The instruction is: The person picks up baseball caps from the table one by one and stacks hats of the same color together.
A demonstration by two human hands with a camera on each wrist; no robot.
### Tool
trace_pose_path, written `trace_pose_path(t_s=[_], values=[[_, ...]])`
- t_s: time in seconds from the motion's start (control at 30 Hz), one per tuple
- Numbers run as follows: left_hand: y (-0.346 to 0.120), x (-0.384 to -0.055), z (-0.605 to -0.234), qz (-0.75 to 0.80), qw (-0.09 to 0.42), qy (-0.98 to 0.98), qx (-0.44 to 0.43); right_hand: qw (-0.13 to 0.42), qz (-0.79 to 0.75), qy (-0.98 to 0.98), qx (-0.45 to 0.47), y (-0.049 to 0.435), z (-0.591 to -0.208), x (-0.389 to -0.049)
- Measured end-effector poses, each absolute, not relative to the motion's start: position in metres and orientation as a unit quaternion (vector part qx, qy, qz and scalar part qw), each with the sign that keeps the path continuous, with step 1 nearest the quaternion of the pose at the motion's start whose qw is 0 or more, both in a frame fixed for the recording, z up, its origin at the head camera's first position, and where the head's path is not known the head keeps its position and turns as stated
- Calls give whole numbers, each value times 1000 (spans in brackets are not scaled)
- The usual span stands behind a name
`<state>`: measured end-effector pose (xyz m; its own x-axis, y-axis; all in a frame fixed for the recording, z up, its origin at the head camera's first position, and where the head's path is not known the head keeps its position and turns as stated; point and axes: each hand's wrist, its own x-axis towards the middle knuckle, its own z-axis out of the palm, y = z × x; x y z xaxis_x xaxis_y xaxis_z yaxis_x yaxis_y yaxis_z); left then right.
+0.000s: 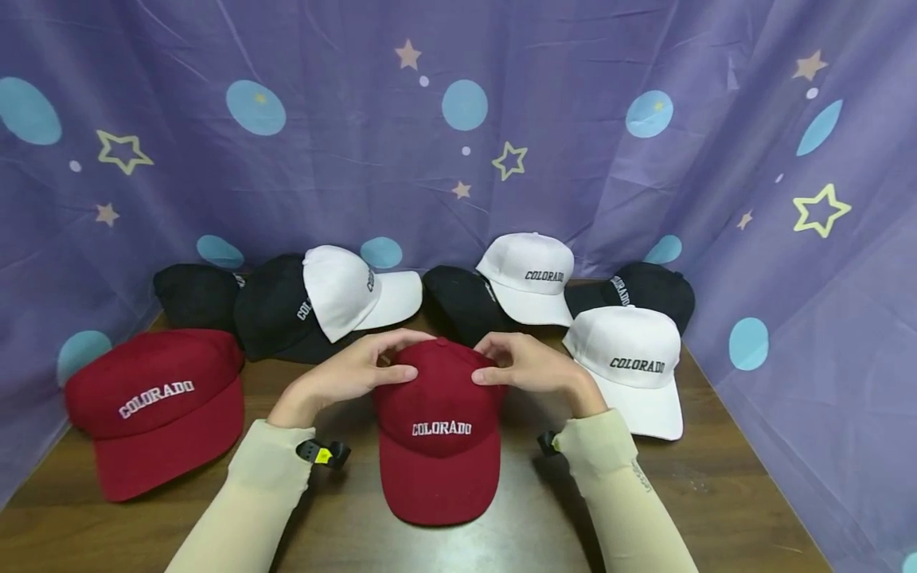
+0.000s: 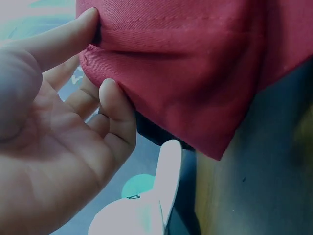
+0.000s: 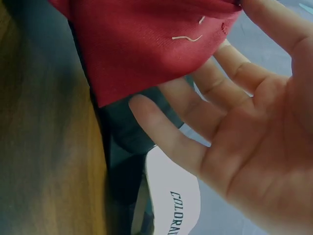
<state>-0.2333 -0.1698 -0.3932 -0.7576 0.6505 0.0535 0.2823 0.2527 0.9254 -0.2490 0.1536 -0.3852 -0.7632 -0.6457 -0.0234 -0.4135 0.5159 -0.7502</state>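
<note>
A red baseball cap (image 1: 440,398) with white COLORADO lettering is held upright between two hands, its brim toward the person. The left hand (image 1: 361,370) grips the crown's upper left, thumb in front and fingers behind. On the upper right the right hand (image 1: 530,364) grips it the same way. In the left wrist view the thumb and fingers of the left hand (image 2: 63,117) pinch the red fabric (image 2: 171,83) at its edge. Loose pale threads show on the cap (image 3: 146,54) in the right wrist view, where the fingers of the right hand (image 3: 230,107) reach behind it.
Another red cap (image 1: 158,406) sits at the left of the wooden table (image 1: 344,517). Black caps (image 1: 268,310) and white caps (image 1: 530,278) stand along the back, some overlapping. A white cap (image 1: 630,366) lies right of the right hand. A purple curtain (image 1: 358,119) hangs behind.
</note>
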Motion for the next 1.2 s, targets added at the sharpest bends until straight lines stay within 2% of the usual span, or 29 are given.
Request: trace_pose_path(t_s=[0.3, 0.53, 0.8, 1.2], values=[[-168, -236, -401, 506, 194, 791, 285, 193, -427, 830, -302, 159, -395, -253], [-171, -238, -407, 497, 216, 804, 244, 184, -435, 832, -292, 166, -399, -255], [-162, -241, -412, 486, 125, 822, 271, 178, -432, 841, -273, 172, -401, -258], [-156, -239, -414, 499, 95, 825, 248, 136, -427, 856, -259, 170, -402, -262]])
